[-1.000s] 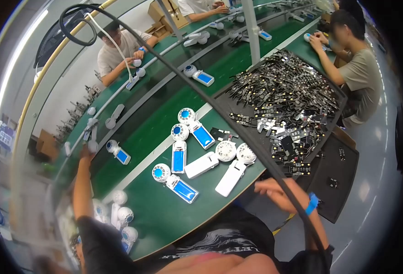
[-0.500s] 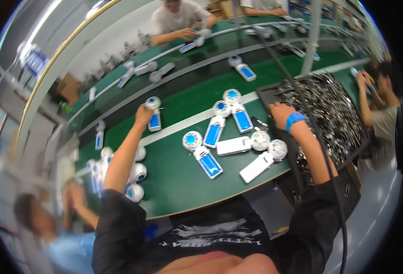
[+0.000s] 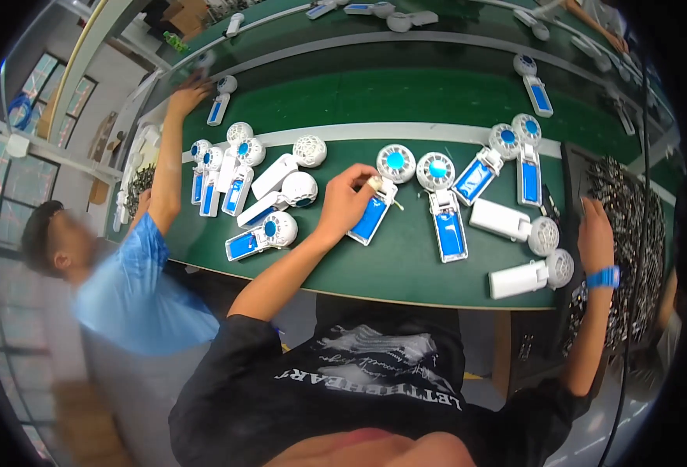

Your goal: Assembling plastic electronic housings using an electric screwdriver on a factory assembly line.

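Note:
My left hand [image 3: 349, 204] is closed on a white handheld fan [image 3: 368, 220] near its neck, where the round head meets the blue-filled handle. The fan lies on the green table [image 3: 343, 268] with its handle toward me. Right beside it lies another white fan with a blue handle [image 3: 448, 229]. My right hand [image 3: 595, 237], with a blue watch [image 3: 603, 277] at the wrist, is over the near-left edge of a dark tray of small metal and black parts [image 3: 631, 257]. Its fingers look stretched out, and I see nothing held in them.
Several more fans lie right of my left hand, two showing plain white backs [image 3: 507, 220]. A cluster of fans [image 3: 238, 191] sits to the left. Beyond a pale strip [image 3: 359, 134] are more fans. A co-worker in a blue shirt [image 3: 137, 292] reaches across at far left.
My left hand has brought the fan from beyond the pale strip to the near side, beside the others. The view has shifted left. The co-worker's arm now reaches over the table.

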`<act>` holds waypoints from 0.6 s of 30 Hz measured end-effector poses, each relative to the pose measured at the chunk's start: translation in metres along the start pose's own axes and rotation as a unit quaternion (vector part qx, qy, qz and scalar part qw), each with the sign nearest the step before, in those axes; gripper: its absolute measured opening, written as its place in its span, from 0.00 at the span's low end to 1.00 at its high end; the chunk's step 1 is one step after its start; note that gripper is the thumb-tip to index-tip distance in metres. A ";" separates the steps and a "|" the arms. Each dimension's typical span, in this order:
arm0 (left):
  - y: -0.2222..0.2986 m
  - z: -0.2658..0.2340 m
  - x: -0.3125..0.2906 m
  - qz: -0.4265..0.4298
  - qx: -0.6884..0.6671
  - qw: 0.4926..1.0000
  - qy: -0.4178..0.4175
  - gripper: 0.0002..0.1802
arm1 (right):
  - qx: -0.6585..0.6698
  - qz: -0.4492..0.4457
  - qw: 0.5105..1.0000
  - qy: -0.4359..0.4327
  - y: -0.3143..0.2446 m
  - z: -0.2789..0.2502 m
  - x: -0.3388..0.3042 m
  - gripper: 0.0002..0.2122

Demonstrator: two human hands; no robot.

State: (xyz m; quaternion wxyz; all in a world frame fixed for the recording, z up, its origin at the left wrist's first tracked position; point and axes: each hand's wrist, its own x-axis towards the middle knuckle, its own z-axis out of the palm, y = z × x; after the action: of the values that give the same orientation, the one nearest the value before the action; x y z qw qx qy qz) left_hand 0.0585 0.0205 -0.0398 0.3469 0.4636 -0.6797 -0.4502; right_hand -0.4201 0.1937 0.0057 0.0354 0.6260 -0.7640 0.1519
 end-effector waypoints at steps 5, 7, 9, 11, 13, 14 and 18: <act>0.008 -0.020 -0.013 0.036 0.049 0.998 0.032 0.07 | 0.343 -0.109 0.920 0.153 -0.182 -0.020 -0.018 0.14; 0.018 -0.020 -0.012 0.068 0.051 0.996 -0.008 0.07 | 0.422 -0.098 0.890 0.142 -0.250 -0.001 -0.045 0.11; 0.019 -0.019 -0.007 0.089 0.058 0.994 -0.034 0.06 | 0.464 -0.085 0.879 0.071 -0.290 0.039 -0.060 0.10; 0.016 -0.015 -0.013 0.091 0.040 0.994 -0.038 0.06 | 0.431 -0.091 0.897 0.040 -0.313 0.068 -0.074 0.10; 0.017 -0.015 -0.016 0.082 0.031 0.996 -0.036 0.06 | 0.395 -0.097 0.914 0.021 -0.313 0.068 -0.076 0.11; 0.017 -0.017 -0.014 0.080 0.027 0.995 -0.048 0.06 | 0.351 -0.104 0.930 0.007 -0.312 0.065 -0.076 0.12; 0.013 -0.018 -0.016 0.058 -0.040 0.995 -0.076 0.06 | 0.275 -0.082 0.957 -0.041 -0.310 0.064 -0.073 0.18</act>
State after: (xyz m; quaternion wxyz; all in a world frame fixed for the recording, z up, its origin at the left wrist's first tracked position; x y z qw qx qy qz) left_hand 0.0754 0.0327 -0.0227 0.3383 0.3735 -0.7111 -0.4903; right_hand -0.0955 0.1926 -0.0143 -0.1574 0.6778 -0.6394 0.3271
